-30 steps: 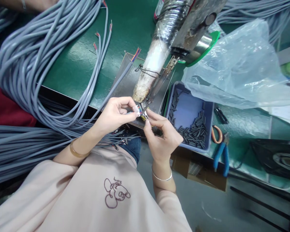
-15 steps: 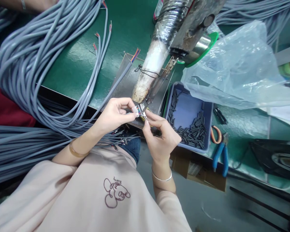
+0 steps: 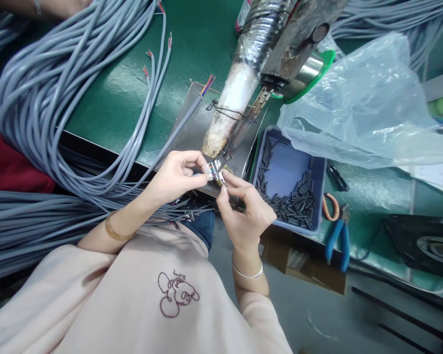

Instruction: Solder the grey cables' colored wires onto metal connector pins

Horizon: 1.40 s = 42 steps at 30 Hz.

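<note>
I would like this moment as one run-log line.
left hand: pinching wired connector; right hand: pinching its edge; metal tip: close to connector; tray: right of right hand

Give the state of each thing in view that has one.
Left hand, pinched on the connector's wired side
Right hand, pinched at the connector's metal end
Connector, held in both hands
Bin, open, part-filled with black tubes
Pliers, lying down, handles apart
Cable, stripped at one end
Bag, crumpled
Spool, wound, tilted

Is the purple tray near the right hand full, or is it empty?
Neither, only partly full: the purple tray has small black pieces along its left, near and right sides, while its middle is bare.
</note>
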Tool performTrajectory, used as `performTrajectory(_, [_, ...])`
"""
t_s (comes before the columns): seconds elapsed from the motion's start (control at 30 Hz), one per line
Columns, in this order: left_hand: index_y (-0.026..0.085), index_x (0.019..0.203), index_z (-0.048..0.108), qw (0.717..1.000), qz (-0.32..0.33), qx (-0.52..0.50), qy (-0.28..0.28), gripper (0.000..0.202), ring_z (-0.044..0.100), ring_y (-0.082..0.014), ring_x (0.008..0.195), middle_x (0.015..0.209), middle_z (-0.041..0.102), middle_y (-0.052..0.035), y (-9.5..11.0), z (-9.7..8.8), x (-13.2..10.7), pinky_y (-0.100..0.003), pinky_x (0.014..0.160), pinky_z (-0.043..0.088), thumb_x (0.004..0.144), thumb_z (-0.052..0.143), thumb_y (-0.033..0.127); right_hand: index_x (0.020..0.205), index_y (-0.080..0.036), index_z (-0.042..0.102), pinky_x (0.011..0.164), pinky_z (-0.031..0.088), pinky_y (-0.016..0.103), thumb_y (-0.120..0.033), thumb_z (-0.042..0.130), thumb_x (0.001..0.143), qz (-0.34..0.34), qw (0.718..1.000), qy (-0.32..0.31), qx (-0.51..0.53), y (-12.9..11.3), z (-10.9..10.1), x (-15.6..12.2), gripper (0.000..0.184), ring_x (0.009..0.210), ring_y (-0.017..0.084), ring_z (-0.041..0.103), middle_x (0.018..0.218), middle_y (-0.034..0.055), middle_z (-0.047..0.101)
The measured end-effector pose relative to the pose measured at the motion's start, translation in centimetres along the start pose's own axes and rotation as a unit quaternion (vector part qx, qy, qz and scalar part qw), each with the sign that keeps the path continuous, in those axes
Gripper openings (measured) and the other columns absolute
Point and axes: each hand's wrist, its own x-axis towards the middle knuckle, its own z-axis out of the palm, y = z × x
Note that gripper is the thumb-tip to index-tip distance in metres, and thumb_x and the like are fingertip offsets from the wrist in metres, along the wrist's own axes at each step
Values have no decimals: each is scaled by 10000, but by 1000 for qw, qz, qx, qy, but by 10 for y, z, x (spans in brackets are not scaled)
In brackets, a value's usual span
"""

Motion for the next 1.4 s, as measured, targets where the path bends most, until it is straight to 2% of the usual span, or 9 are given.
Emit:
performTrajectory(0.13, [152,639,621,1000,-4,-8,3,137,317,-15,407,561,574,45,2,1,-1,-191,400,217,630,756,140,809,-248,573,670,642,256,-116,664,883,-5,1000,3,-6,0,0,0,177,814,172,802,1021,18,820])
performTrajectory(0.3, [143,647,620,999,-2,-32,11,153,428,-24,440,591,621,25,4,1,0,-164,431,323,626,772,139,816,-242,575,692,642,253,-105,668,878,6,1000,7,7,-1,1,1,177,821,168,802,1048,22,818])
performTrajectory(0.43, [139,650,629,999,-1,-35,9,151,462,-29,459,593,626,21,2,0,0,-158,447,343,622,777,136,816,-249,568,691,640,257,-114,669,879,12,1000,8,5,-3,1,1,180,819,169,801,1050,23,818])
performTrajectory(0.73, [125,676,648,1000,8,-5,24,117,451,-20,463,674,675,-6,1,0,-1,-154,442,326,632,756,135,810,-229,574,702,619,221,-97,687,861,-8,1000,20,-4,-1,3,0,181,806,154,799,1038,34,820])
performTrajectory(1.1, [129,667,621,1000,14,-11,14,110,395,-8,442,626,628,20,2,1,-1,-153,422,288,644,729,123,836,-210,625,785,627,232,-65,700,863,-29,999,22,-1,0,4,2,166,906,166,799,997,37,818])
performTrajectory(1.23, [128,673,616,1000,22,-14,9,105,352,3,418,619,622,29,2,1,-1,-157,401,254,653,719,119,866,-203,638,784,622,219,-62,703,868,-38,999,25,-11,-1,5,3,155,894,152,796,979,45,817])
performTrajectory(1.4, [126,670,619,1000,16,-13,15,100,373,0,446,640,635,18,1,3,-1,-149,420,282,651,718,125,844,-211,611,755,615,212,-83,694,873,-33,999,30,-23,-1,5,1,155,864,143,795,979,33,818])
